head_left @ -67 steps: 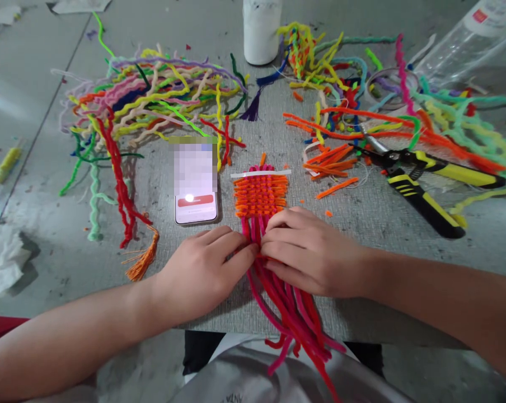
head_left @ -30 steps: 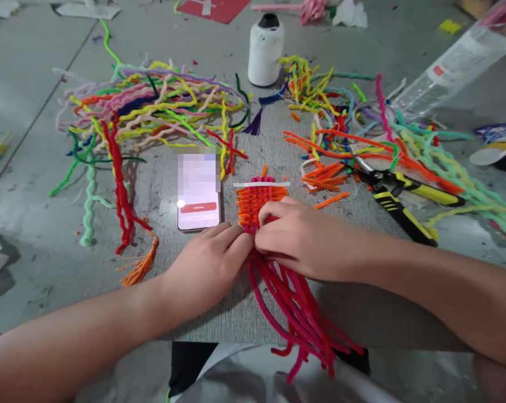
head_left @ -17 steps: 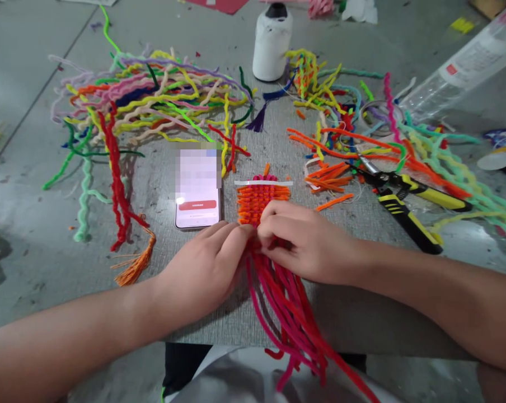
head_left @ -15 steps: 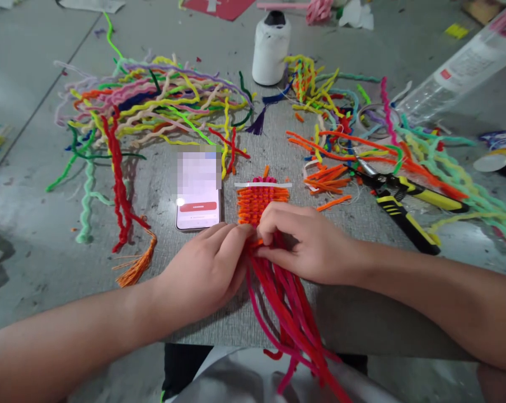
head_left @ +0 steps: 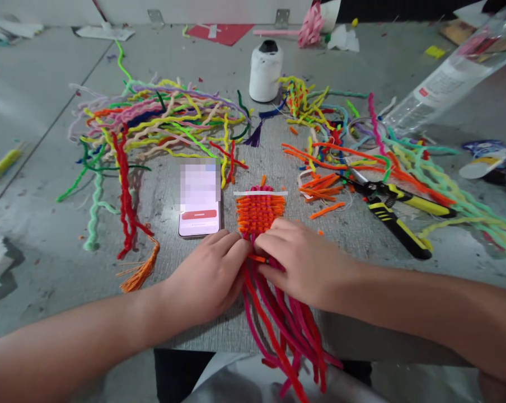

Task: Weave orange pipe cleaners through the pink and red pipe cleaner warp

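A woven patch of orange and pink pipe cleaners (head_left: 259, 212) lies in front of me, with a thin white strip (head_left: 260, 193) across its top. Long red and pink pipe cleaners (head_left: 278, 313) run from it between my hands and hang over the table edge. My left hand (head_left: 211, 274) is closed at the left of these strands, fingertips curled under and partly hidden. Opposite it, my right hand (head_left: 299, 263) is closed, thumb and fingers pinching around a short orange pipe cleaner (head_left: 258, 258) that crosses the strands. What the left fingertips hold is hidden.
Left of the patch lies a phone (head_left: 199, 221); beyond it, a pile of coloured pipe cleaners (head_left: 164, 120). Black-and-yellow pliers (head_left: 398, 215) and cut orange pieces (head_left: 322, 187) are to the right. A white bottle (head_left: 265, 73) and a clear plastic tube (head_left: 450, 78) stand farther back.
The view has tilted up, showing more of the table's far side. Both hands sit slightly lower on the strands, so more of the woven patch's bottom rows shows.
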`<state>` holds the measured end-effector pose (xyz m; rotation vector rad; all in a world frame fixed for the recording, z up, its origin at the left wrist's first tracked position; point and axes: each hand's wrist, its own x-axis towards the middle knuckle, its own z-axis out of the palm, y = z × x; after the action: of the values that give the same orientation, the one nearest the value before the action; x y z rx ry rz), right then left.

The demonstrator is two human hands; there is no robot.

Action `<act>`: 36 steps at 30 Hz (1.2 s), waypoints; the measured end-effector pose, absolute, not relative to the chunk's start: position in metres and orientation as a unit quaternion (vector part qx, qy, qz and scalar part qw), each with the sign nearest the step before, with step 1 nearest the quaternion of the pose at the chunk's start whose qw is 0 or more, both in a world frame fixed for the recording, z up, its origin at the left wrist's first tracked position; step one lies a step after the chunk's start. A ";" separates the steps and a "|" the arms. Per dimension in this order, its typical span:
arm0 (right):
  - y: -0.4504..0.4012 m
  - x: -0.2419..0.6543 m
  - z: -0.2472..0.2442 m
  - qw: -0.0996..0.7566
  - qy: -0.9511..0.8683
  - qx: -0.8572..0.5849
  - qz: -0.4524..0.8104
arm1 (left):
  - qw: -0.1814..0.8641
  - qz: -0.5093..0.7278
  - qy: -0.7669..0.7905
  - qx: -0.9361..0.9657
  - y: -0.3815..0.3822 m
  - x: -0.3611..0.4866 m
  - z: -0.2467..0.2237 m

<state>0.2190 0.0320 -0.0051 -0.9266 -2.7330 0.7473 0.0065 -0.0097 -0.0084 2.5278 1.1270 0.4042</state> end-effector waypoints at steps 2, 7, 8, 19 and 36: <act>0.023 0.218 -0.004 0.082 -0.918 -0.326 0.211 | 0.169 0.139 0.402 0.889 -0.011 0.007 -0.010; 0.006 0.211 0.002 -0.015 -0.893 -0.395 0.215 | 0.171 0.135 0.409 0.886 -0.013 0.007 -0.014; 0.005 0.209 0.004 -0.033 -0.883 -0.409 0.227 | 0.174 0.135 0.408 0.886 -0.013 0.007 -0.013; 0.010 0.211 -0.004 0.078 -0.745 -0.491 0.446 | 0.181 0.137 0.430 0.874 -0.015 0.010 -0.012; 0.029 0.215 0.006 0.148 -0.476 -0.421 0.758 | 0.203 0.160 0.447 0.857 -0.018 0.009 -0.019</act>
<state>0.2147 0.0290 0.0060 -1.2104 -1.3690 2.1786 0.0094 -0.0176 -0.0191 2.3905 1.2467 0.4456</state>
